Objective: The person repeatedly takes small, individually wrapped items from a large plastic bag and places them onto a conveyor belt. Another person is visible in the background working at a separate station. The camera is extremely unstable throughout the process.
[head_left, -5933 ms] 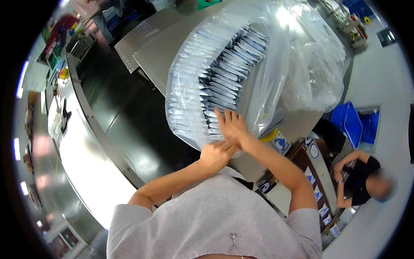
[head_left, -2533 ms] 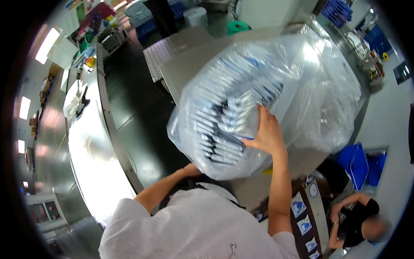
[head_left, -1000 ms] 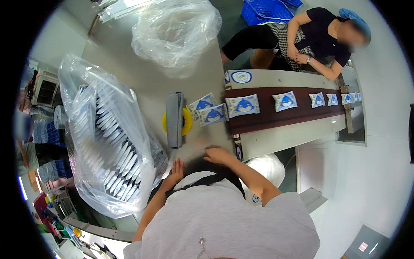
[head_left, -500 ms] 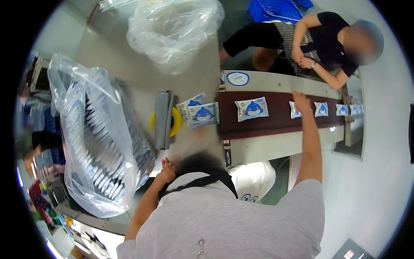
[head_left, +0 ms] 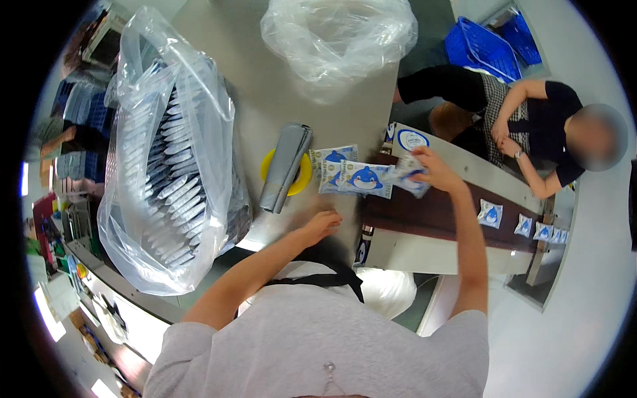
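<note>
My right hand (head_left: 438, 171) grips a small white-and-blue packet (head_left: 409, 176) by its right end, above the near end of a dark red conveyor belt (head_left: 431, 211). Just left of it lies a packet with a blue whale picture (head_left: 367, 180), partly over another packet (head_left: 332, 167) on the table. My left hand (head_left: 323, 225) hovers near the table's front edge, below these packets, its fingers loosely stretched and nothing in them. More packets, such as a whale packet (head_left: 490, 214), sit in a row farther along the belt.
A large clear bag (head_left: 169, 199) full of stacked packets stands at the left. Beside it lie a grey folded bundle (head_left: 286, 168) and a yellow ring (head_left: 304, 174). Another clear plastic bag (head_left: 338, 33) rests at the back. A person (head_left: 531, 126) sits across the belt near blue baskets (head_left: 474, 50).
My right hand has come back left along the belt with a packet. My left hand has moved rightward from the big bag's side. The view has turned somewhat.
</note>
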